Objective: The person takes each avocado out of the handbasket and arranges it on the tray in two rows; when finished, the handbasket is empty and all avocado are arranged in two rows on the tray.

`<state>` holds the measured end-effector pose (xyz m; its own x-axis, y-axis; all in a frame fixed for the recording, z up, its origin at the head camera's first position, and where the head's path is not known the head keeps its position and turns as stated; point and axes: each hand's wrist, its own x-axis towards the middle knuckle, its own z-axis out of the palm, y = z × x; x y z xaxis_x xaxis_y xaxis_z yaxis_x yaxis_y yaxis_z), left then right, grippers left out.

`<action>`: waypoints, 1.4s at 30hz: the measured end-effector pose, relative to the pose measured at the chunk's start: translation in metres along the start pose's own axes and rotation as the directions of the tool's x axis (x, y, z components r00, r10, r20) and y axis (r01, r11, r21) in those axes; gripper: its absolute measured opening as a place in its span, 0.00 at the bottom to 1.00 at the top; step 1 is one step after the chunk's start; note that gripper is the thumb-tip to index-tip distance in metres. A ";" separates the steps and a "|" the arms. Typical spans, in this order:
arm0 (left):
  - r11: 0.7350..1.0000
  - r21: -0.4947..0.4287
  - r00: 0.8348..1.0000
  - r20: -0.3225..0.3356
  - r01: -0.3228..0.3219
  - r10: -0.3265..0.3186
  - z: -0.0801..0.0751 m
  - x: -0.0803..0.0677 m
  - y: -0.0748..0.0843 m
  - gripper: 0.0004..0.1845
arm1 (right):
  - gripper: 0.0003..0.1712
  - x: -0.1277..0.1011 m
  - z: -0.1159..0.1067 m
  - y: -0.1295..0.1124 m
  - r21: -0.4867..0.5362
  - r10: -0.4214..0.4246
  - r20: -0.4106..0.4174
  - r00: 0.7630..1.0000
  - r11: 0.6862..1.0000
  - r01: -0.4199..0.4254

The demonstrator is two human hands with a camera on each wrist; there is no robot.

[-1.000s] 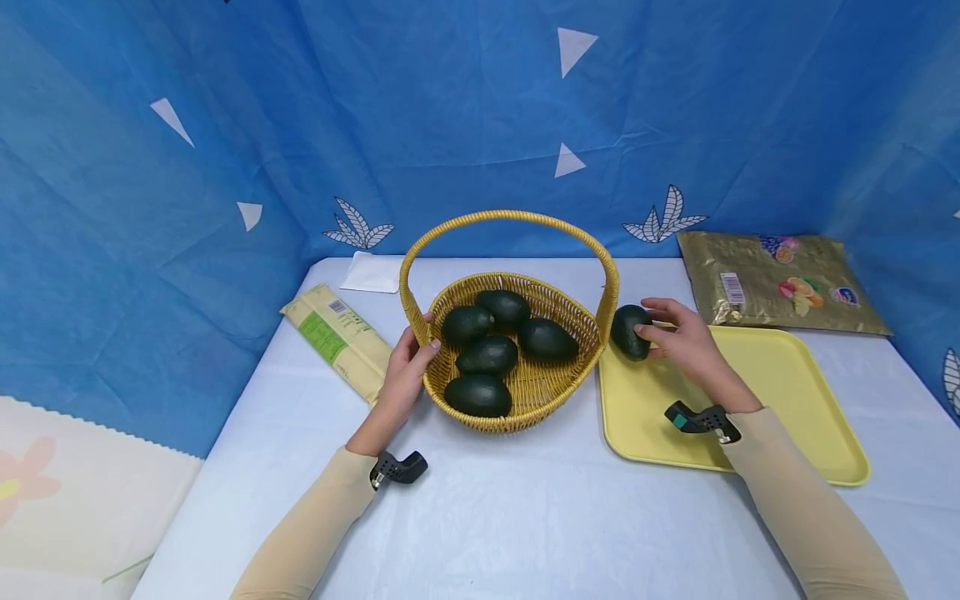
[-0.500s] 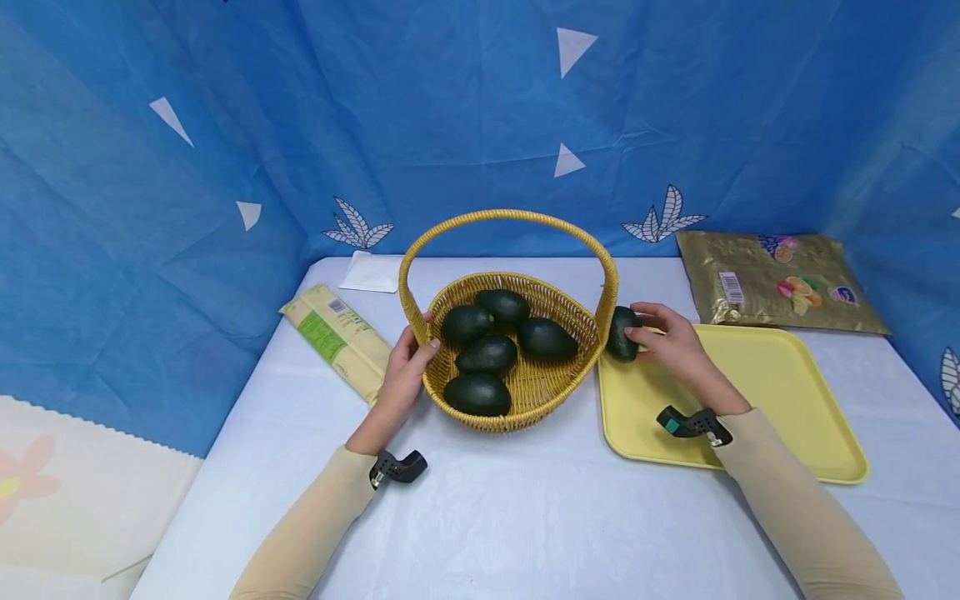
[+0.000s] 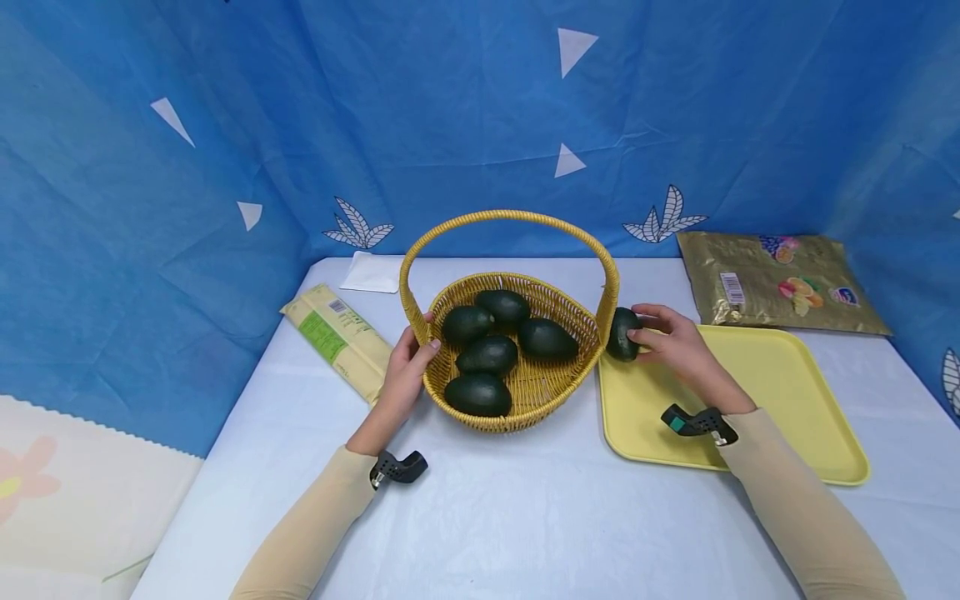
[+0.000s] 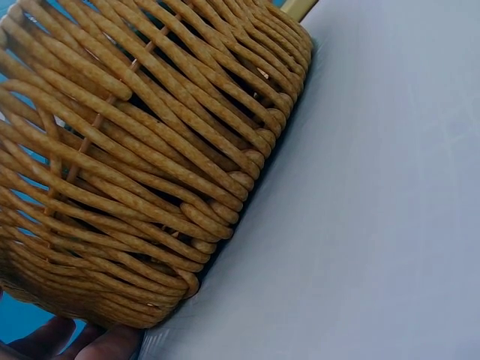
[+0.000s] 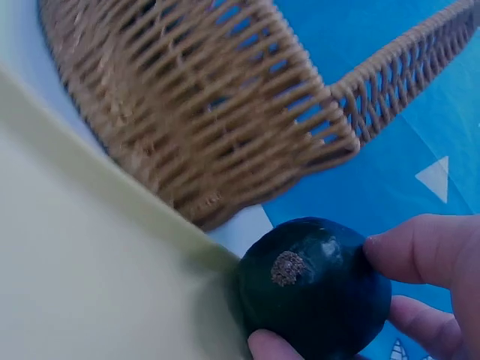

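A yellow wicker basket (image 3: 543,398) with a tall arched handle stands mid-table, several dark green avocados (image 3: 487,356) lying inside it. My left hand (image 3: 405,375) grips the basket's left rim, thumb over the edge; in the left wrist view only fingertips (image 4: 112,343) show below the woven wall. Just right of the basket, my right hand (image 3: 675,343) holds another avocado (image 3: 621,335) between thumb and fingers, over the left back corner of a yellow tray (image 3: 765,400). The right wrist view shows that avocado's stem end, close to the tray's edge. Whether it touches the tray is unclear.
A gold fruit-printed bag (image 3: 780,283) lies behind the tray. On the left are a cream and green packet (image 3: 337,342) and a small white packet (image 3: 372,272). Blue cloth (image 3: 480,125) hangs behind the white-covered table.
My right hand has moved slightly left with the avocado, bringing it closer to the basket, and has stayed nearly still over the last half second. My left hand and the basket have not moved.
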<state>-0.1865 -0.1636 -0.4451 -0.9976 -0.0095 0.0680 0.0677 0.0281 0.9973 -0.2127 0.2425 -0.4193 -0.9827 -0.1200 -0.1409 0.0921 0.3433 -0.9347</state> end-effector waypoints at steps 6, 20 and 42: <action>1.000 0.010 1.000 -0.005 -0.006 0.006 0.001 -0.001 0.003 0.28 | 0.36 0.002 0.003 -0.001 0.049 0.023 -0.004 1.000 0.999 -0.023; 1.000 0.006 1.000 -0.005 -0.011 0.011 0.001 -0.001 0.002 0.28 | 0.35 0.000 -0.004 0.000 0.002 0.010 -0.038 0.999 1.000 -0.010; 1.000 0.001 1.000 0.011 -0.016 0.016 0.000 -0.001 0.001 0.29 | 0.36 0.000 0.000 -0.002 0.027 0.036 -0.015 0.999 0.999 -0.036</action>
<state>-0.1859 -0.1639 -0.4443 -0.9965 0.0015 0.0837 0.0837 0.0296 0.9961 -0.2126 0.2419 -0.4169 -0.9811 -0.0934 -0.1695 0.1314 0.3219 -0.9376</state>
